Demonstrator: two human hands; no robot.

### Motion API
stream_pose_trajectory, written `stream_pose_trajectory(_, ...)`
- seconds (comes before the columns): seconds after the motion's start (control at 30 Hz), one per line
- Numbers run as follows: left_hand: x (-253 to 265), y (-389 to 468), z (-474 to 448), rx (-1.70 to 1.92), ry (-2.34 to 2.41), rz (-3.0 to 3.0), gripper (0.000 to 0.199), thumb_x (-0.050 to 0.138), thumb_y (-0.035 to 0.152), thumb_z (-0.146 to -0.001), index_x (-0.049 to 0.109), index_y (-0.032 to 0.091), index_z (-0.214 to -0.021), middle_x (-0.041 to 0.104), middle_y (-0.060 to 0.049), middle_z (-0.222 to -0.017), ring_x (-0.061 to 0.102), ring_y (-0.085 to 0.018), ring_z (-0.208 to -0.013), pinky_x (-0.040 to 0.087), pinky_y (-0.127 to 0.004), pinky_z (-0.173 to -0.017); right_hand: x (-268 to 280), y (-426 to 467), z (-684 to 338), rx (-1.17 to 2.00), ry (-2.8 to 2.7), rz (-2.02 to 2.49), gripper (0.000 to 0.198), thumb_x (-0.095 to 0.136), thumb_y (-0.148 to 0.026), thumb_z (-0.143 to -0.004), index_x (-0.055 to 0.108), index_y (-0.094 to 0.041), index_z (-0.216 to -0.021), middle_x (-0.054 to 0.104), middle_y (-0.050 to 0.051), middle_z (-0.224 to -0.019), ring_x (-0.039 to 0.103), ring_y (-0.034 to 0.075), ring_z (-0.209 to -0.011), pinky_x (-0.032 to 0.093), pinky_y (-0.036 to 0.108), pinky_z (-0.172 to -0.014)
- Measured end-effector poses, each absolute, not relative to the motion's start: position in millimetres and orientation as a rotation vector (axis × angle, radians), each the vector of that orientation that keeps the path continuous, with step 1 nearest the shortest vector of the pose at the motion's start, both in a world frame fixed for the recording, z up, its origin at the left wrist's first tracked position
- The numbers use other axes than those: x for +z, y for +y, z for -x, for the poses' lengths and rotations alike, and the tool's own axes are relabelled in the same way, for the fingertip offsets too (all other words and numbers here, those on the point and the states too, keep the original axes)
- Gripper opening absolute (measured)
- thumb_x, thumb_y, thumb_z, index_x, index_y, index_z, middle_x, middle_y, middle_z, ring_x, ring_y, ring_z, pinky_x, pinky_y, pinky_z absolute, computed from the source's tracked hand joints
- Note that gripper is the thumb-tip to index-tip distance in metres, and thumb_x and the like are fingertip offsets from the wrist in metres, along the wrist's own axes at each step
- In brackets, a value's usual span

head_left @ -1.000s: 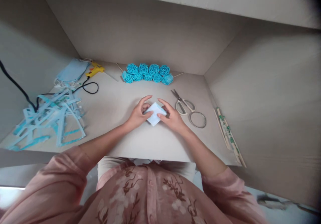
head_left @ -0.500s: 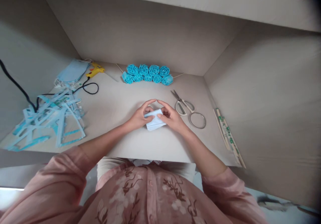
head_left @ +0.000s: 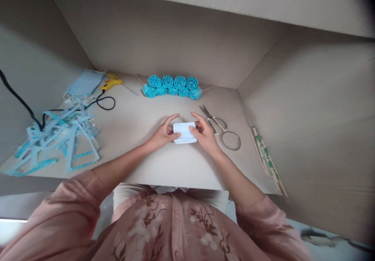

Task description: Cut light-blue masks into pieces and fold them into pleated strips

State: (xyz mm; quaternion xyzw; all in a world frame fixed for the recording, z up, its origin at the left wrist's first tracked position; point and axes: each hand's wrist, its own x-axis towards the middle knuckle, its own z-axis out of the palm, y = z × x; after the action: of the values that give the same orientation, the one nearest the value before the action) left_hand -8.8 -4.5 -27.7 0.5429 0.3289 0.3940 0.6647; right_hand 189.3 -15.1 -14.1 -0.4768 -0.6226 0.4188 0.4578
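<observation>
A small folded piece of pale blue mask fabric is held over the middle of the table, its long side running left to right. My left hand pinches its left edge, thumb on top and index finger stretched out past it. On the right edge, my right hand grips it the same way, the thumb lying on the upper face. The other fingers are partly hidden beneath. Closest to my right hand are the white-handled scissors and a coil of wire.
Bright blue fabric roses lie in two rows at the back. On the left are a yellow glue gun with a black cord, a stack of blue masks and a heap of cut strips. Wooden sticks lie along the right wall.
The folded fabric has turned from a tilt to nearly level and shifted slightly right. My index fingertips, close together before, are now apart.
</observation>
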Motion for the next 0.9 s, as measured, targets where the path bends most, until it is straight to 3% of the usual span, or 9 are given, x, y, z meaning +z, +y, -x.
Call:
stream_pose_trajectory(0.53, -19.0, -4.7, 11.8, 0.941, 0.868, -1.265, 0.086, 0.071, 0.036, -0.078, 0.027, 0.015, -0.149, 0.065, 0.000, -0.078, 0.054, -0.008, -0.059, 0.041, -0.017, -0.050, -13.9, -12.1, -190.8, 1.056, -1.575, 1.290, 0.055, 0.057, -0.032, -0.084, 0.050, -0.019, -0.137, 0.052, -0.001, -0.072, 0.051, 0.014, -0.065, 0.041, 0.026, -0.060)
stream_pose_trajectory(0.67, -20.9, -4.7, 13.7, 0.869, 0.852, -1.350, 0.078, 0.070, 0.036, -0.080, 0.034, 0.015, -0.146, 0.059, 0.004, -0.070, 0.048, -0.006, -0.053, 0.037, -0.016, -0.047, -11.2, -12.5, -193.4, 1.030, -1.686, 1.356, 0.051, 0.055, -0.031, -0.085, 0.054, -0.018, -0.135, 0.049, -0.003, -0.066, 0.049, 0.014, -0.061, 0.039, 0.026, -0.058)
stream_pose_trajectory(0.9, -20.3, -4.8, 16.6, 0.667, 0.939, -1.423, 0.077, 0.067, 0.028, -0.080, 0.033, 0.017, -0.148, 0.044, 0.011, -0.055, 0.036, -0.004, -0.039, 0.025, -0.016, -0.039, -14.4, -10.5, -199.7, 1.054, -1.855, 1.432, 0.051, 0.056, -0.030, -0.084, 0.057, -0.018, -0.133, 0.047, -0.004, -0.062, 0.047, 0.014, -0.060, 0.037, 0.025, -0.058)
